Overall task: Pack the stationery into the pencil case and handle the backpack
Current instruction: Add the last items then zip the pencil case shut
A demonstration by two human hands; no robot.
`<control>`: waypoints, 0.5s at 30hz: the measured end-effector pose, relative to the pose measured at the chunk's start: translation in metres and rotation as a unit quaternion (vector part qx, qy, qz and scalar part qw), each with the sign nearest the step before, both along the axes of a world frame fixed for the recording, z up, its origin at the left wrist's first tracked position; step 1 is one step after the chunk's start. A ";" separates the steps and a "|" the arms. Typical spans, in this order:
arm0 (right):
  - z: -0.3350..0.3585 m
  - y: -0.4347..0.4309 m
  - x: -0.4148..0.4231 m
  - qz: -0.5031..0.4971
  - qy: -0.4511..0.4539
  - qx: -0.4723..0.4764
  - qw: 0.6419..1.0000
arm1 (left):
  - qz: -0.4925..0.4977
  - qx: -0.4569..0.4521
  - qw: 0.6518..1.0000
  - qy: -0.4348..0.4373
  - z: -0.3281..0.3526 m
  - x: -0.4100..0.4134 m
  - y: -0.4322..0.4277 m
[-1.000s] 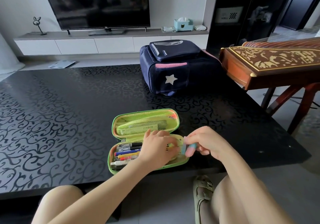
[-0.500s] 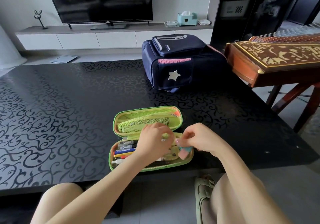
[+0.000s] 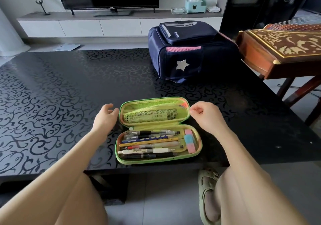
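Note:
A green pencil case (image 3: 191,158) lies open flat near the front edge of the black table (image 3: 60,103). Its lower half holds several pens and pencils (image 3: 149,144) and a pink-and-blue eraser (image 3: 189,142) at the right end. The mesh-pocketed lid (image 3: 153,111) lies behind. My left hand (image 3: 106,117) is open just left of the lid, holding nothing. My right hand (image 3: 206,115) hovers by the lid's right end, fingers curled with thumb and forefinger pinched, empty. A navy backpack (image 3: 187,51) with a white star lies at the table's back right.
A wooden zither (image 3: 281,51) on a stand sits close to the table's right side. Behind the table run a white TV unit (image 3: 104,26) with a TV, a tissue box (image 3: 195,5) and a rabbit ornament. My knees and a sandalled foot (image 3: 207,195) are under the front edge.
Both hands have lifted out of the case's lower half and moved apart to the two ends of the lid. The eraser my right hand held now lies in the case.

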State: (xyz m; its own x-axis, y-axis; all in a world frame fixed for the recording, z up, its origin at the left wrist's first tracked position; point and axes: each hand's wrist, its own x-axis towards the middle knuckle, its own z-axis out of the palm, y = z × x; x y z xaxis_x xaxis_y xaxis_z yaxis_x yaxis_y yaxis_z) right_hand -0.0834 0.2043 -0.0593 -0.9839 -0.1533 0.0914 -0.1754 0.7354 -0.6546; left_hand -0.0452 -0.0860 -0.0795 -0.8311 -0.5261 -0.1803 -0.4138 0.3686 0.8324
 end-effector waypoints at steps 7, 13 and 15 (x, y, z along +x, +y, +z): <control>-0.026 -0.025 -0.039 -0.081 -0.093 0.007 0.992 | -0.015 0.157 0.987 -0.004 0.000 -0.035 0.003; -0.015 -0.032 -0.050 -0.080 0.000 -0.121 0.989 | -0.028 0.136 0.984 0.108 0.019 -0.036 0.004; 0.000 -0.028 -0.040 -0.060 0.029 -0.159 0.985 | -0.047 0.122 0.980 0.150 0.030 -0.024 0.002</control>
